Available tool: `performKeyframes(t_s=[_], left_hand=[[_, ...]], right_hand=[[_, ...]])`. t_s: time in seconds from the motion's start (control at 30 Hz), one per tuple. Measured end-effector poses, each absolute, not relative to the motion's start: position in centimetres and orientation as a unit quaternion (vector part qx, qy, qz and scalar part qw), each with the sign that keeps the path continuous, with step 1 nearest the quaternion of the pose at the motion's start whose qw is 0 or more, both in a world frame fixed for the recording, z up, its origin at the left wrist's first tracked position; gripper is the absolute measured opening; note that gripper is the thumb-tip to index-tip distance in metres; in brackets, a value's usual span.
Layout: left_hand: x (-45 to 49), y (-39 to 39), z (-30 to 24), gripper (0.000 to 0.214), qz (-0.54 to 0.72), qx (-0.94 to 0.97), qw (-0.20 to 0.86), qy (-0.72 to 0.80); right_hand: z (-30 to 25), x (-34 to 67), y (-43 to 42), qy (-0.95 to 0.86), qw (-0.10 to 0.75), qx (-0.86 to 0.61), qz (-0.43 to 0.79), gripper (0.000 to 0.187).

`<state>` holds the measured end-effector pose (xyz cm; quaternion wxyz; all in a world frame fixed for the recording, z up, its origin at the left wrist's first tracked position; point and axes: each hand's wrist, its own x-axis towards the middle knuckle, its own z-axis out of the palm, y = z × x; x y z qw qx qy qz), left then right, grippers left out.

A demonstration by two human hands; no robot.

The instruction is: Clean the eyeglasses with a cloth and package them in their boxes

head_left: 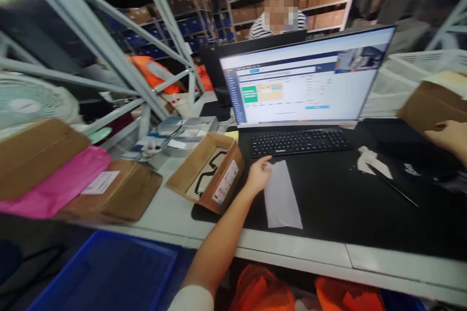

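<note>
Matt black mat (346,199), translucent plastic bag (282,197), brown cardboard box (426,104)

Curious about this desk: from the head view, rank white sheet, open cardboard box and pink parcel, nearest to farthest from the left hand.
1. white sheet: touching the left hand, just right.
2. open cardboard box: just left.
3. pink parcel: far left.

The left hand (258,175) touches the top corner of a white slip (282,199) lying on the black mat (346,204), just below the keyboard (299,142). An open carton (204,170) sits beside it. At the far right, the right hand (447,138) holds a tilted brown box (426,104). A person (260,26) sits behind the lit monitor (302,77).
</note>
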<state>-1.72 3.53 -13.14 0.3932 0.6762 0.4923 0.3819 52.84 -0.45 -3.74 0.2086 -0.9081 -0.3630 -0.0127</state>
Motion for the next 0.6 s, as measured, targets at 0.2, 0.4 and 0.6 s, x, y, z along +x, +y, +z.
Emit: performKeyframes(t_s=[0.2,0.4,0.6], left_hand=[[-1.2,1.9,-11.9,0.035,0.459,0.652,0.412,0.441],[-2.1,0.1,-9.9,0.022,0.588,0.692,0.255,0.333],[-2.4,-0.3,-9.3,0.020,0.635,0.666,0.176,0.351]], right_hand=[[-5.7,34.0,1.5,-0.661,0.237,-0.687,0.189,0.045],[-6.5,19.2,-0.7,-0.723,0.245,-0.463,0.452,0.091],[-5.7,16.9,-1.1,-0.718,0.314,-0.422,0.455,0.071]])
